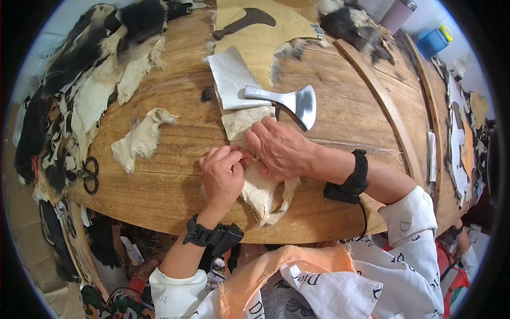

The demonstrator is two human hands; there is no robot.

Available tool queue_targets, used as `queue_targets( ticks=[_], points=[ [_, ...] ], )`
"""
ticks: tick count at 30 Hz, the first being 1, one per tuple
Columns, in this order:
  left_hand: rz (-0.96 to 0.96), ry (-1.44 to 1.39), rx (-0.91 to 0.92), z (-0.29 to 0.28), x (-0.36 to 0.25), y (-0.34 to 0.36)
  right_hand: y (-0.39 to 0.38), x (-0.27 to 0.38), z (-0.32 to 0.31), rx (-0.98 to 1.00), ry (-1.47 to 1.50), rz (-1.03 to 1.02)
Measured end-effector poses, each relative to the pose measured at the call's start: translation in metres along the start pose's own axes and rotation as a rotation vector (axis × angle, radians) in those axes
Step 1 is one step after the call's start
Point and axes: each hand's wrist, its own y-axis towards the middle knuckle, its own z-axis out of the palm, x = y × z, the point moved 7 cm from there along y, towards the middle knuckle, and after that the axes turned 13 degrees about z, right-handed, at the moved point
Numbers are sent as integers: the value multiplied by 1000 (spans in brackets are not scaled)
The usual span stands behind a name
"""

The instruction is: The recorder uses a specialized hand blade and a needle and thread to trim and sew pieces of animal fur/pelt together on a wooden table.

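My left hand (pixel 222 171) is closed, its thumb and fingers pinching the upper edge of a pale fur hide piece (pixel 261 198) at the table's middle. Close against it, my right hand (pixel 280 148) has its fingers curled over the same edge; what they grip is hidden. A thin white thread (pixel 366 144) trails from beside my right hand across the wood. Just beyond my hands, a strip of cream hide (pixel 241 123) lies partly under a whitish folded sheet (pixel 232 77). A silver crescent-bladed knife (pixel 304 105) rests with its handle on that sheet.
A dark curved knife (pixel 248 22) lies on tan paper (pixel 241 48) at the back. Fur hides (pixel 95 106) heap at left, near black-handled scissors (pixel 90 176) and a loose hide scrap (pixel 139 139). Wooden strips (pixel 380 95), a blue jar (pixel 433 43) and a tumbler (pixel 397 17) are at right.
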Motion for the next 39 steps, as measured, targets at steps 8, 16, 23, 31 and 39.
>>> queue_targets(
  ticks=[8, 16, 23, 31, 39],
  points=[
    [-35, -42, -105, -2, 3, 1, -5, 1, 4, 15, 216, 57],
    [-60, -84, -130, -4, 5, 0, -26, 15, -32, -186, -47, -122],
    [-50, -26, -132, 4, 8, 0, -18, 13, -27, -145, 220, -225],
    [-7, -133, -69, 0, 2, 1, -80, -54, -28, 113, 1819, 909],
    [37, -54, 27, 3, -6, 0, -204, -159, -141, -924, 1639, 925]
  ],
)
